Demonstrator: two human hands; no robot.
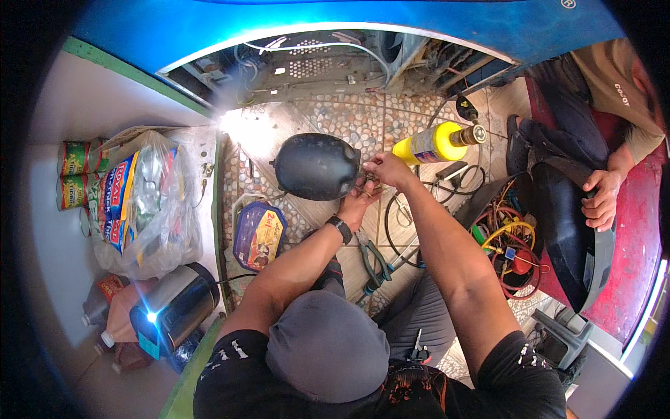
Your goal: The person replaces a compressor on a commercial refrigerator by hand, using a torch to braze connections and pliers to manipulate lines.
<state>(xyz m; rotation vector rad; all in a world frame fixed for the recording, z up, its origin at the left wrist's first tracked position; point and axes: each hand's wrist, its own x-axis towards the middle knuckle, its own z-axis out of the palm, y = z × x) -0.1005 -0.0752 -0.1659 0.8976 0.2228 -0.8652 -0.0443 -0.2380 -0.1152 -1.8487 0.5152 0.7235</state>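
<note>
A black, rounded metal compressor (317, 166) lies on the pebble-patterned floor in front of me. At its right end both my hands meet over small wires or thin tubes. My right hand (392, 172) comes in from the right, its fingers pinched close to the compressor's end. My left hand (357, 207), with a dark watch at the wrist, is just below, fingers curled by the same spot. What the fingertips grip is too small to make out. Right of my hands lies a yellow gas cylinder (429, 145) with a brass-coloured top. Pliers (377, 268) with dark handles rest below my hands.
A blue cabinet (279, 17) with an exposed lower bay stands at the far side. On the left are a plastic tub (259, 236) and a shelf with a clear bag (157, 209). To the right, a tool bag (508, 237) holds hoses; another person's hand (603, 198) is beside it.
</note>
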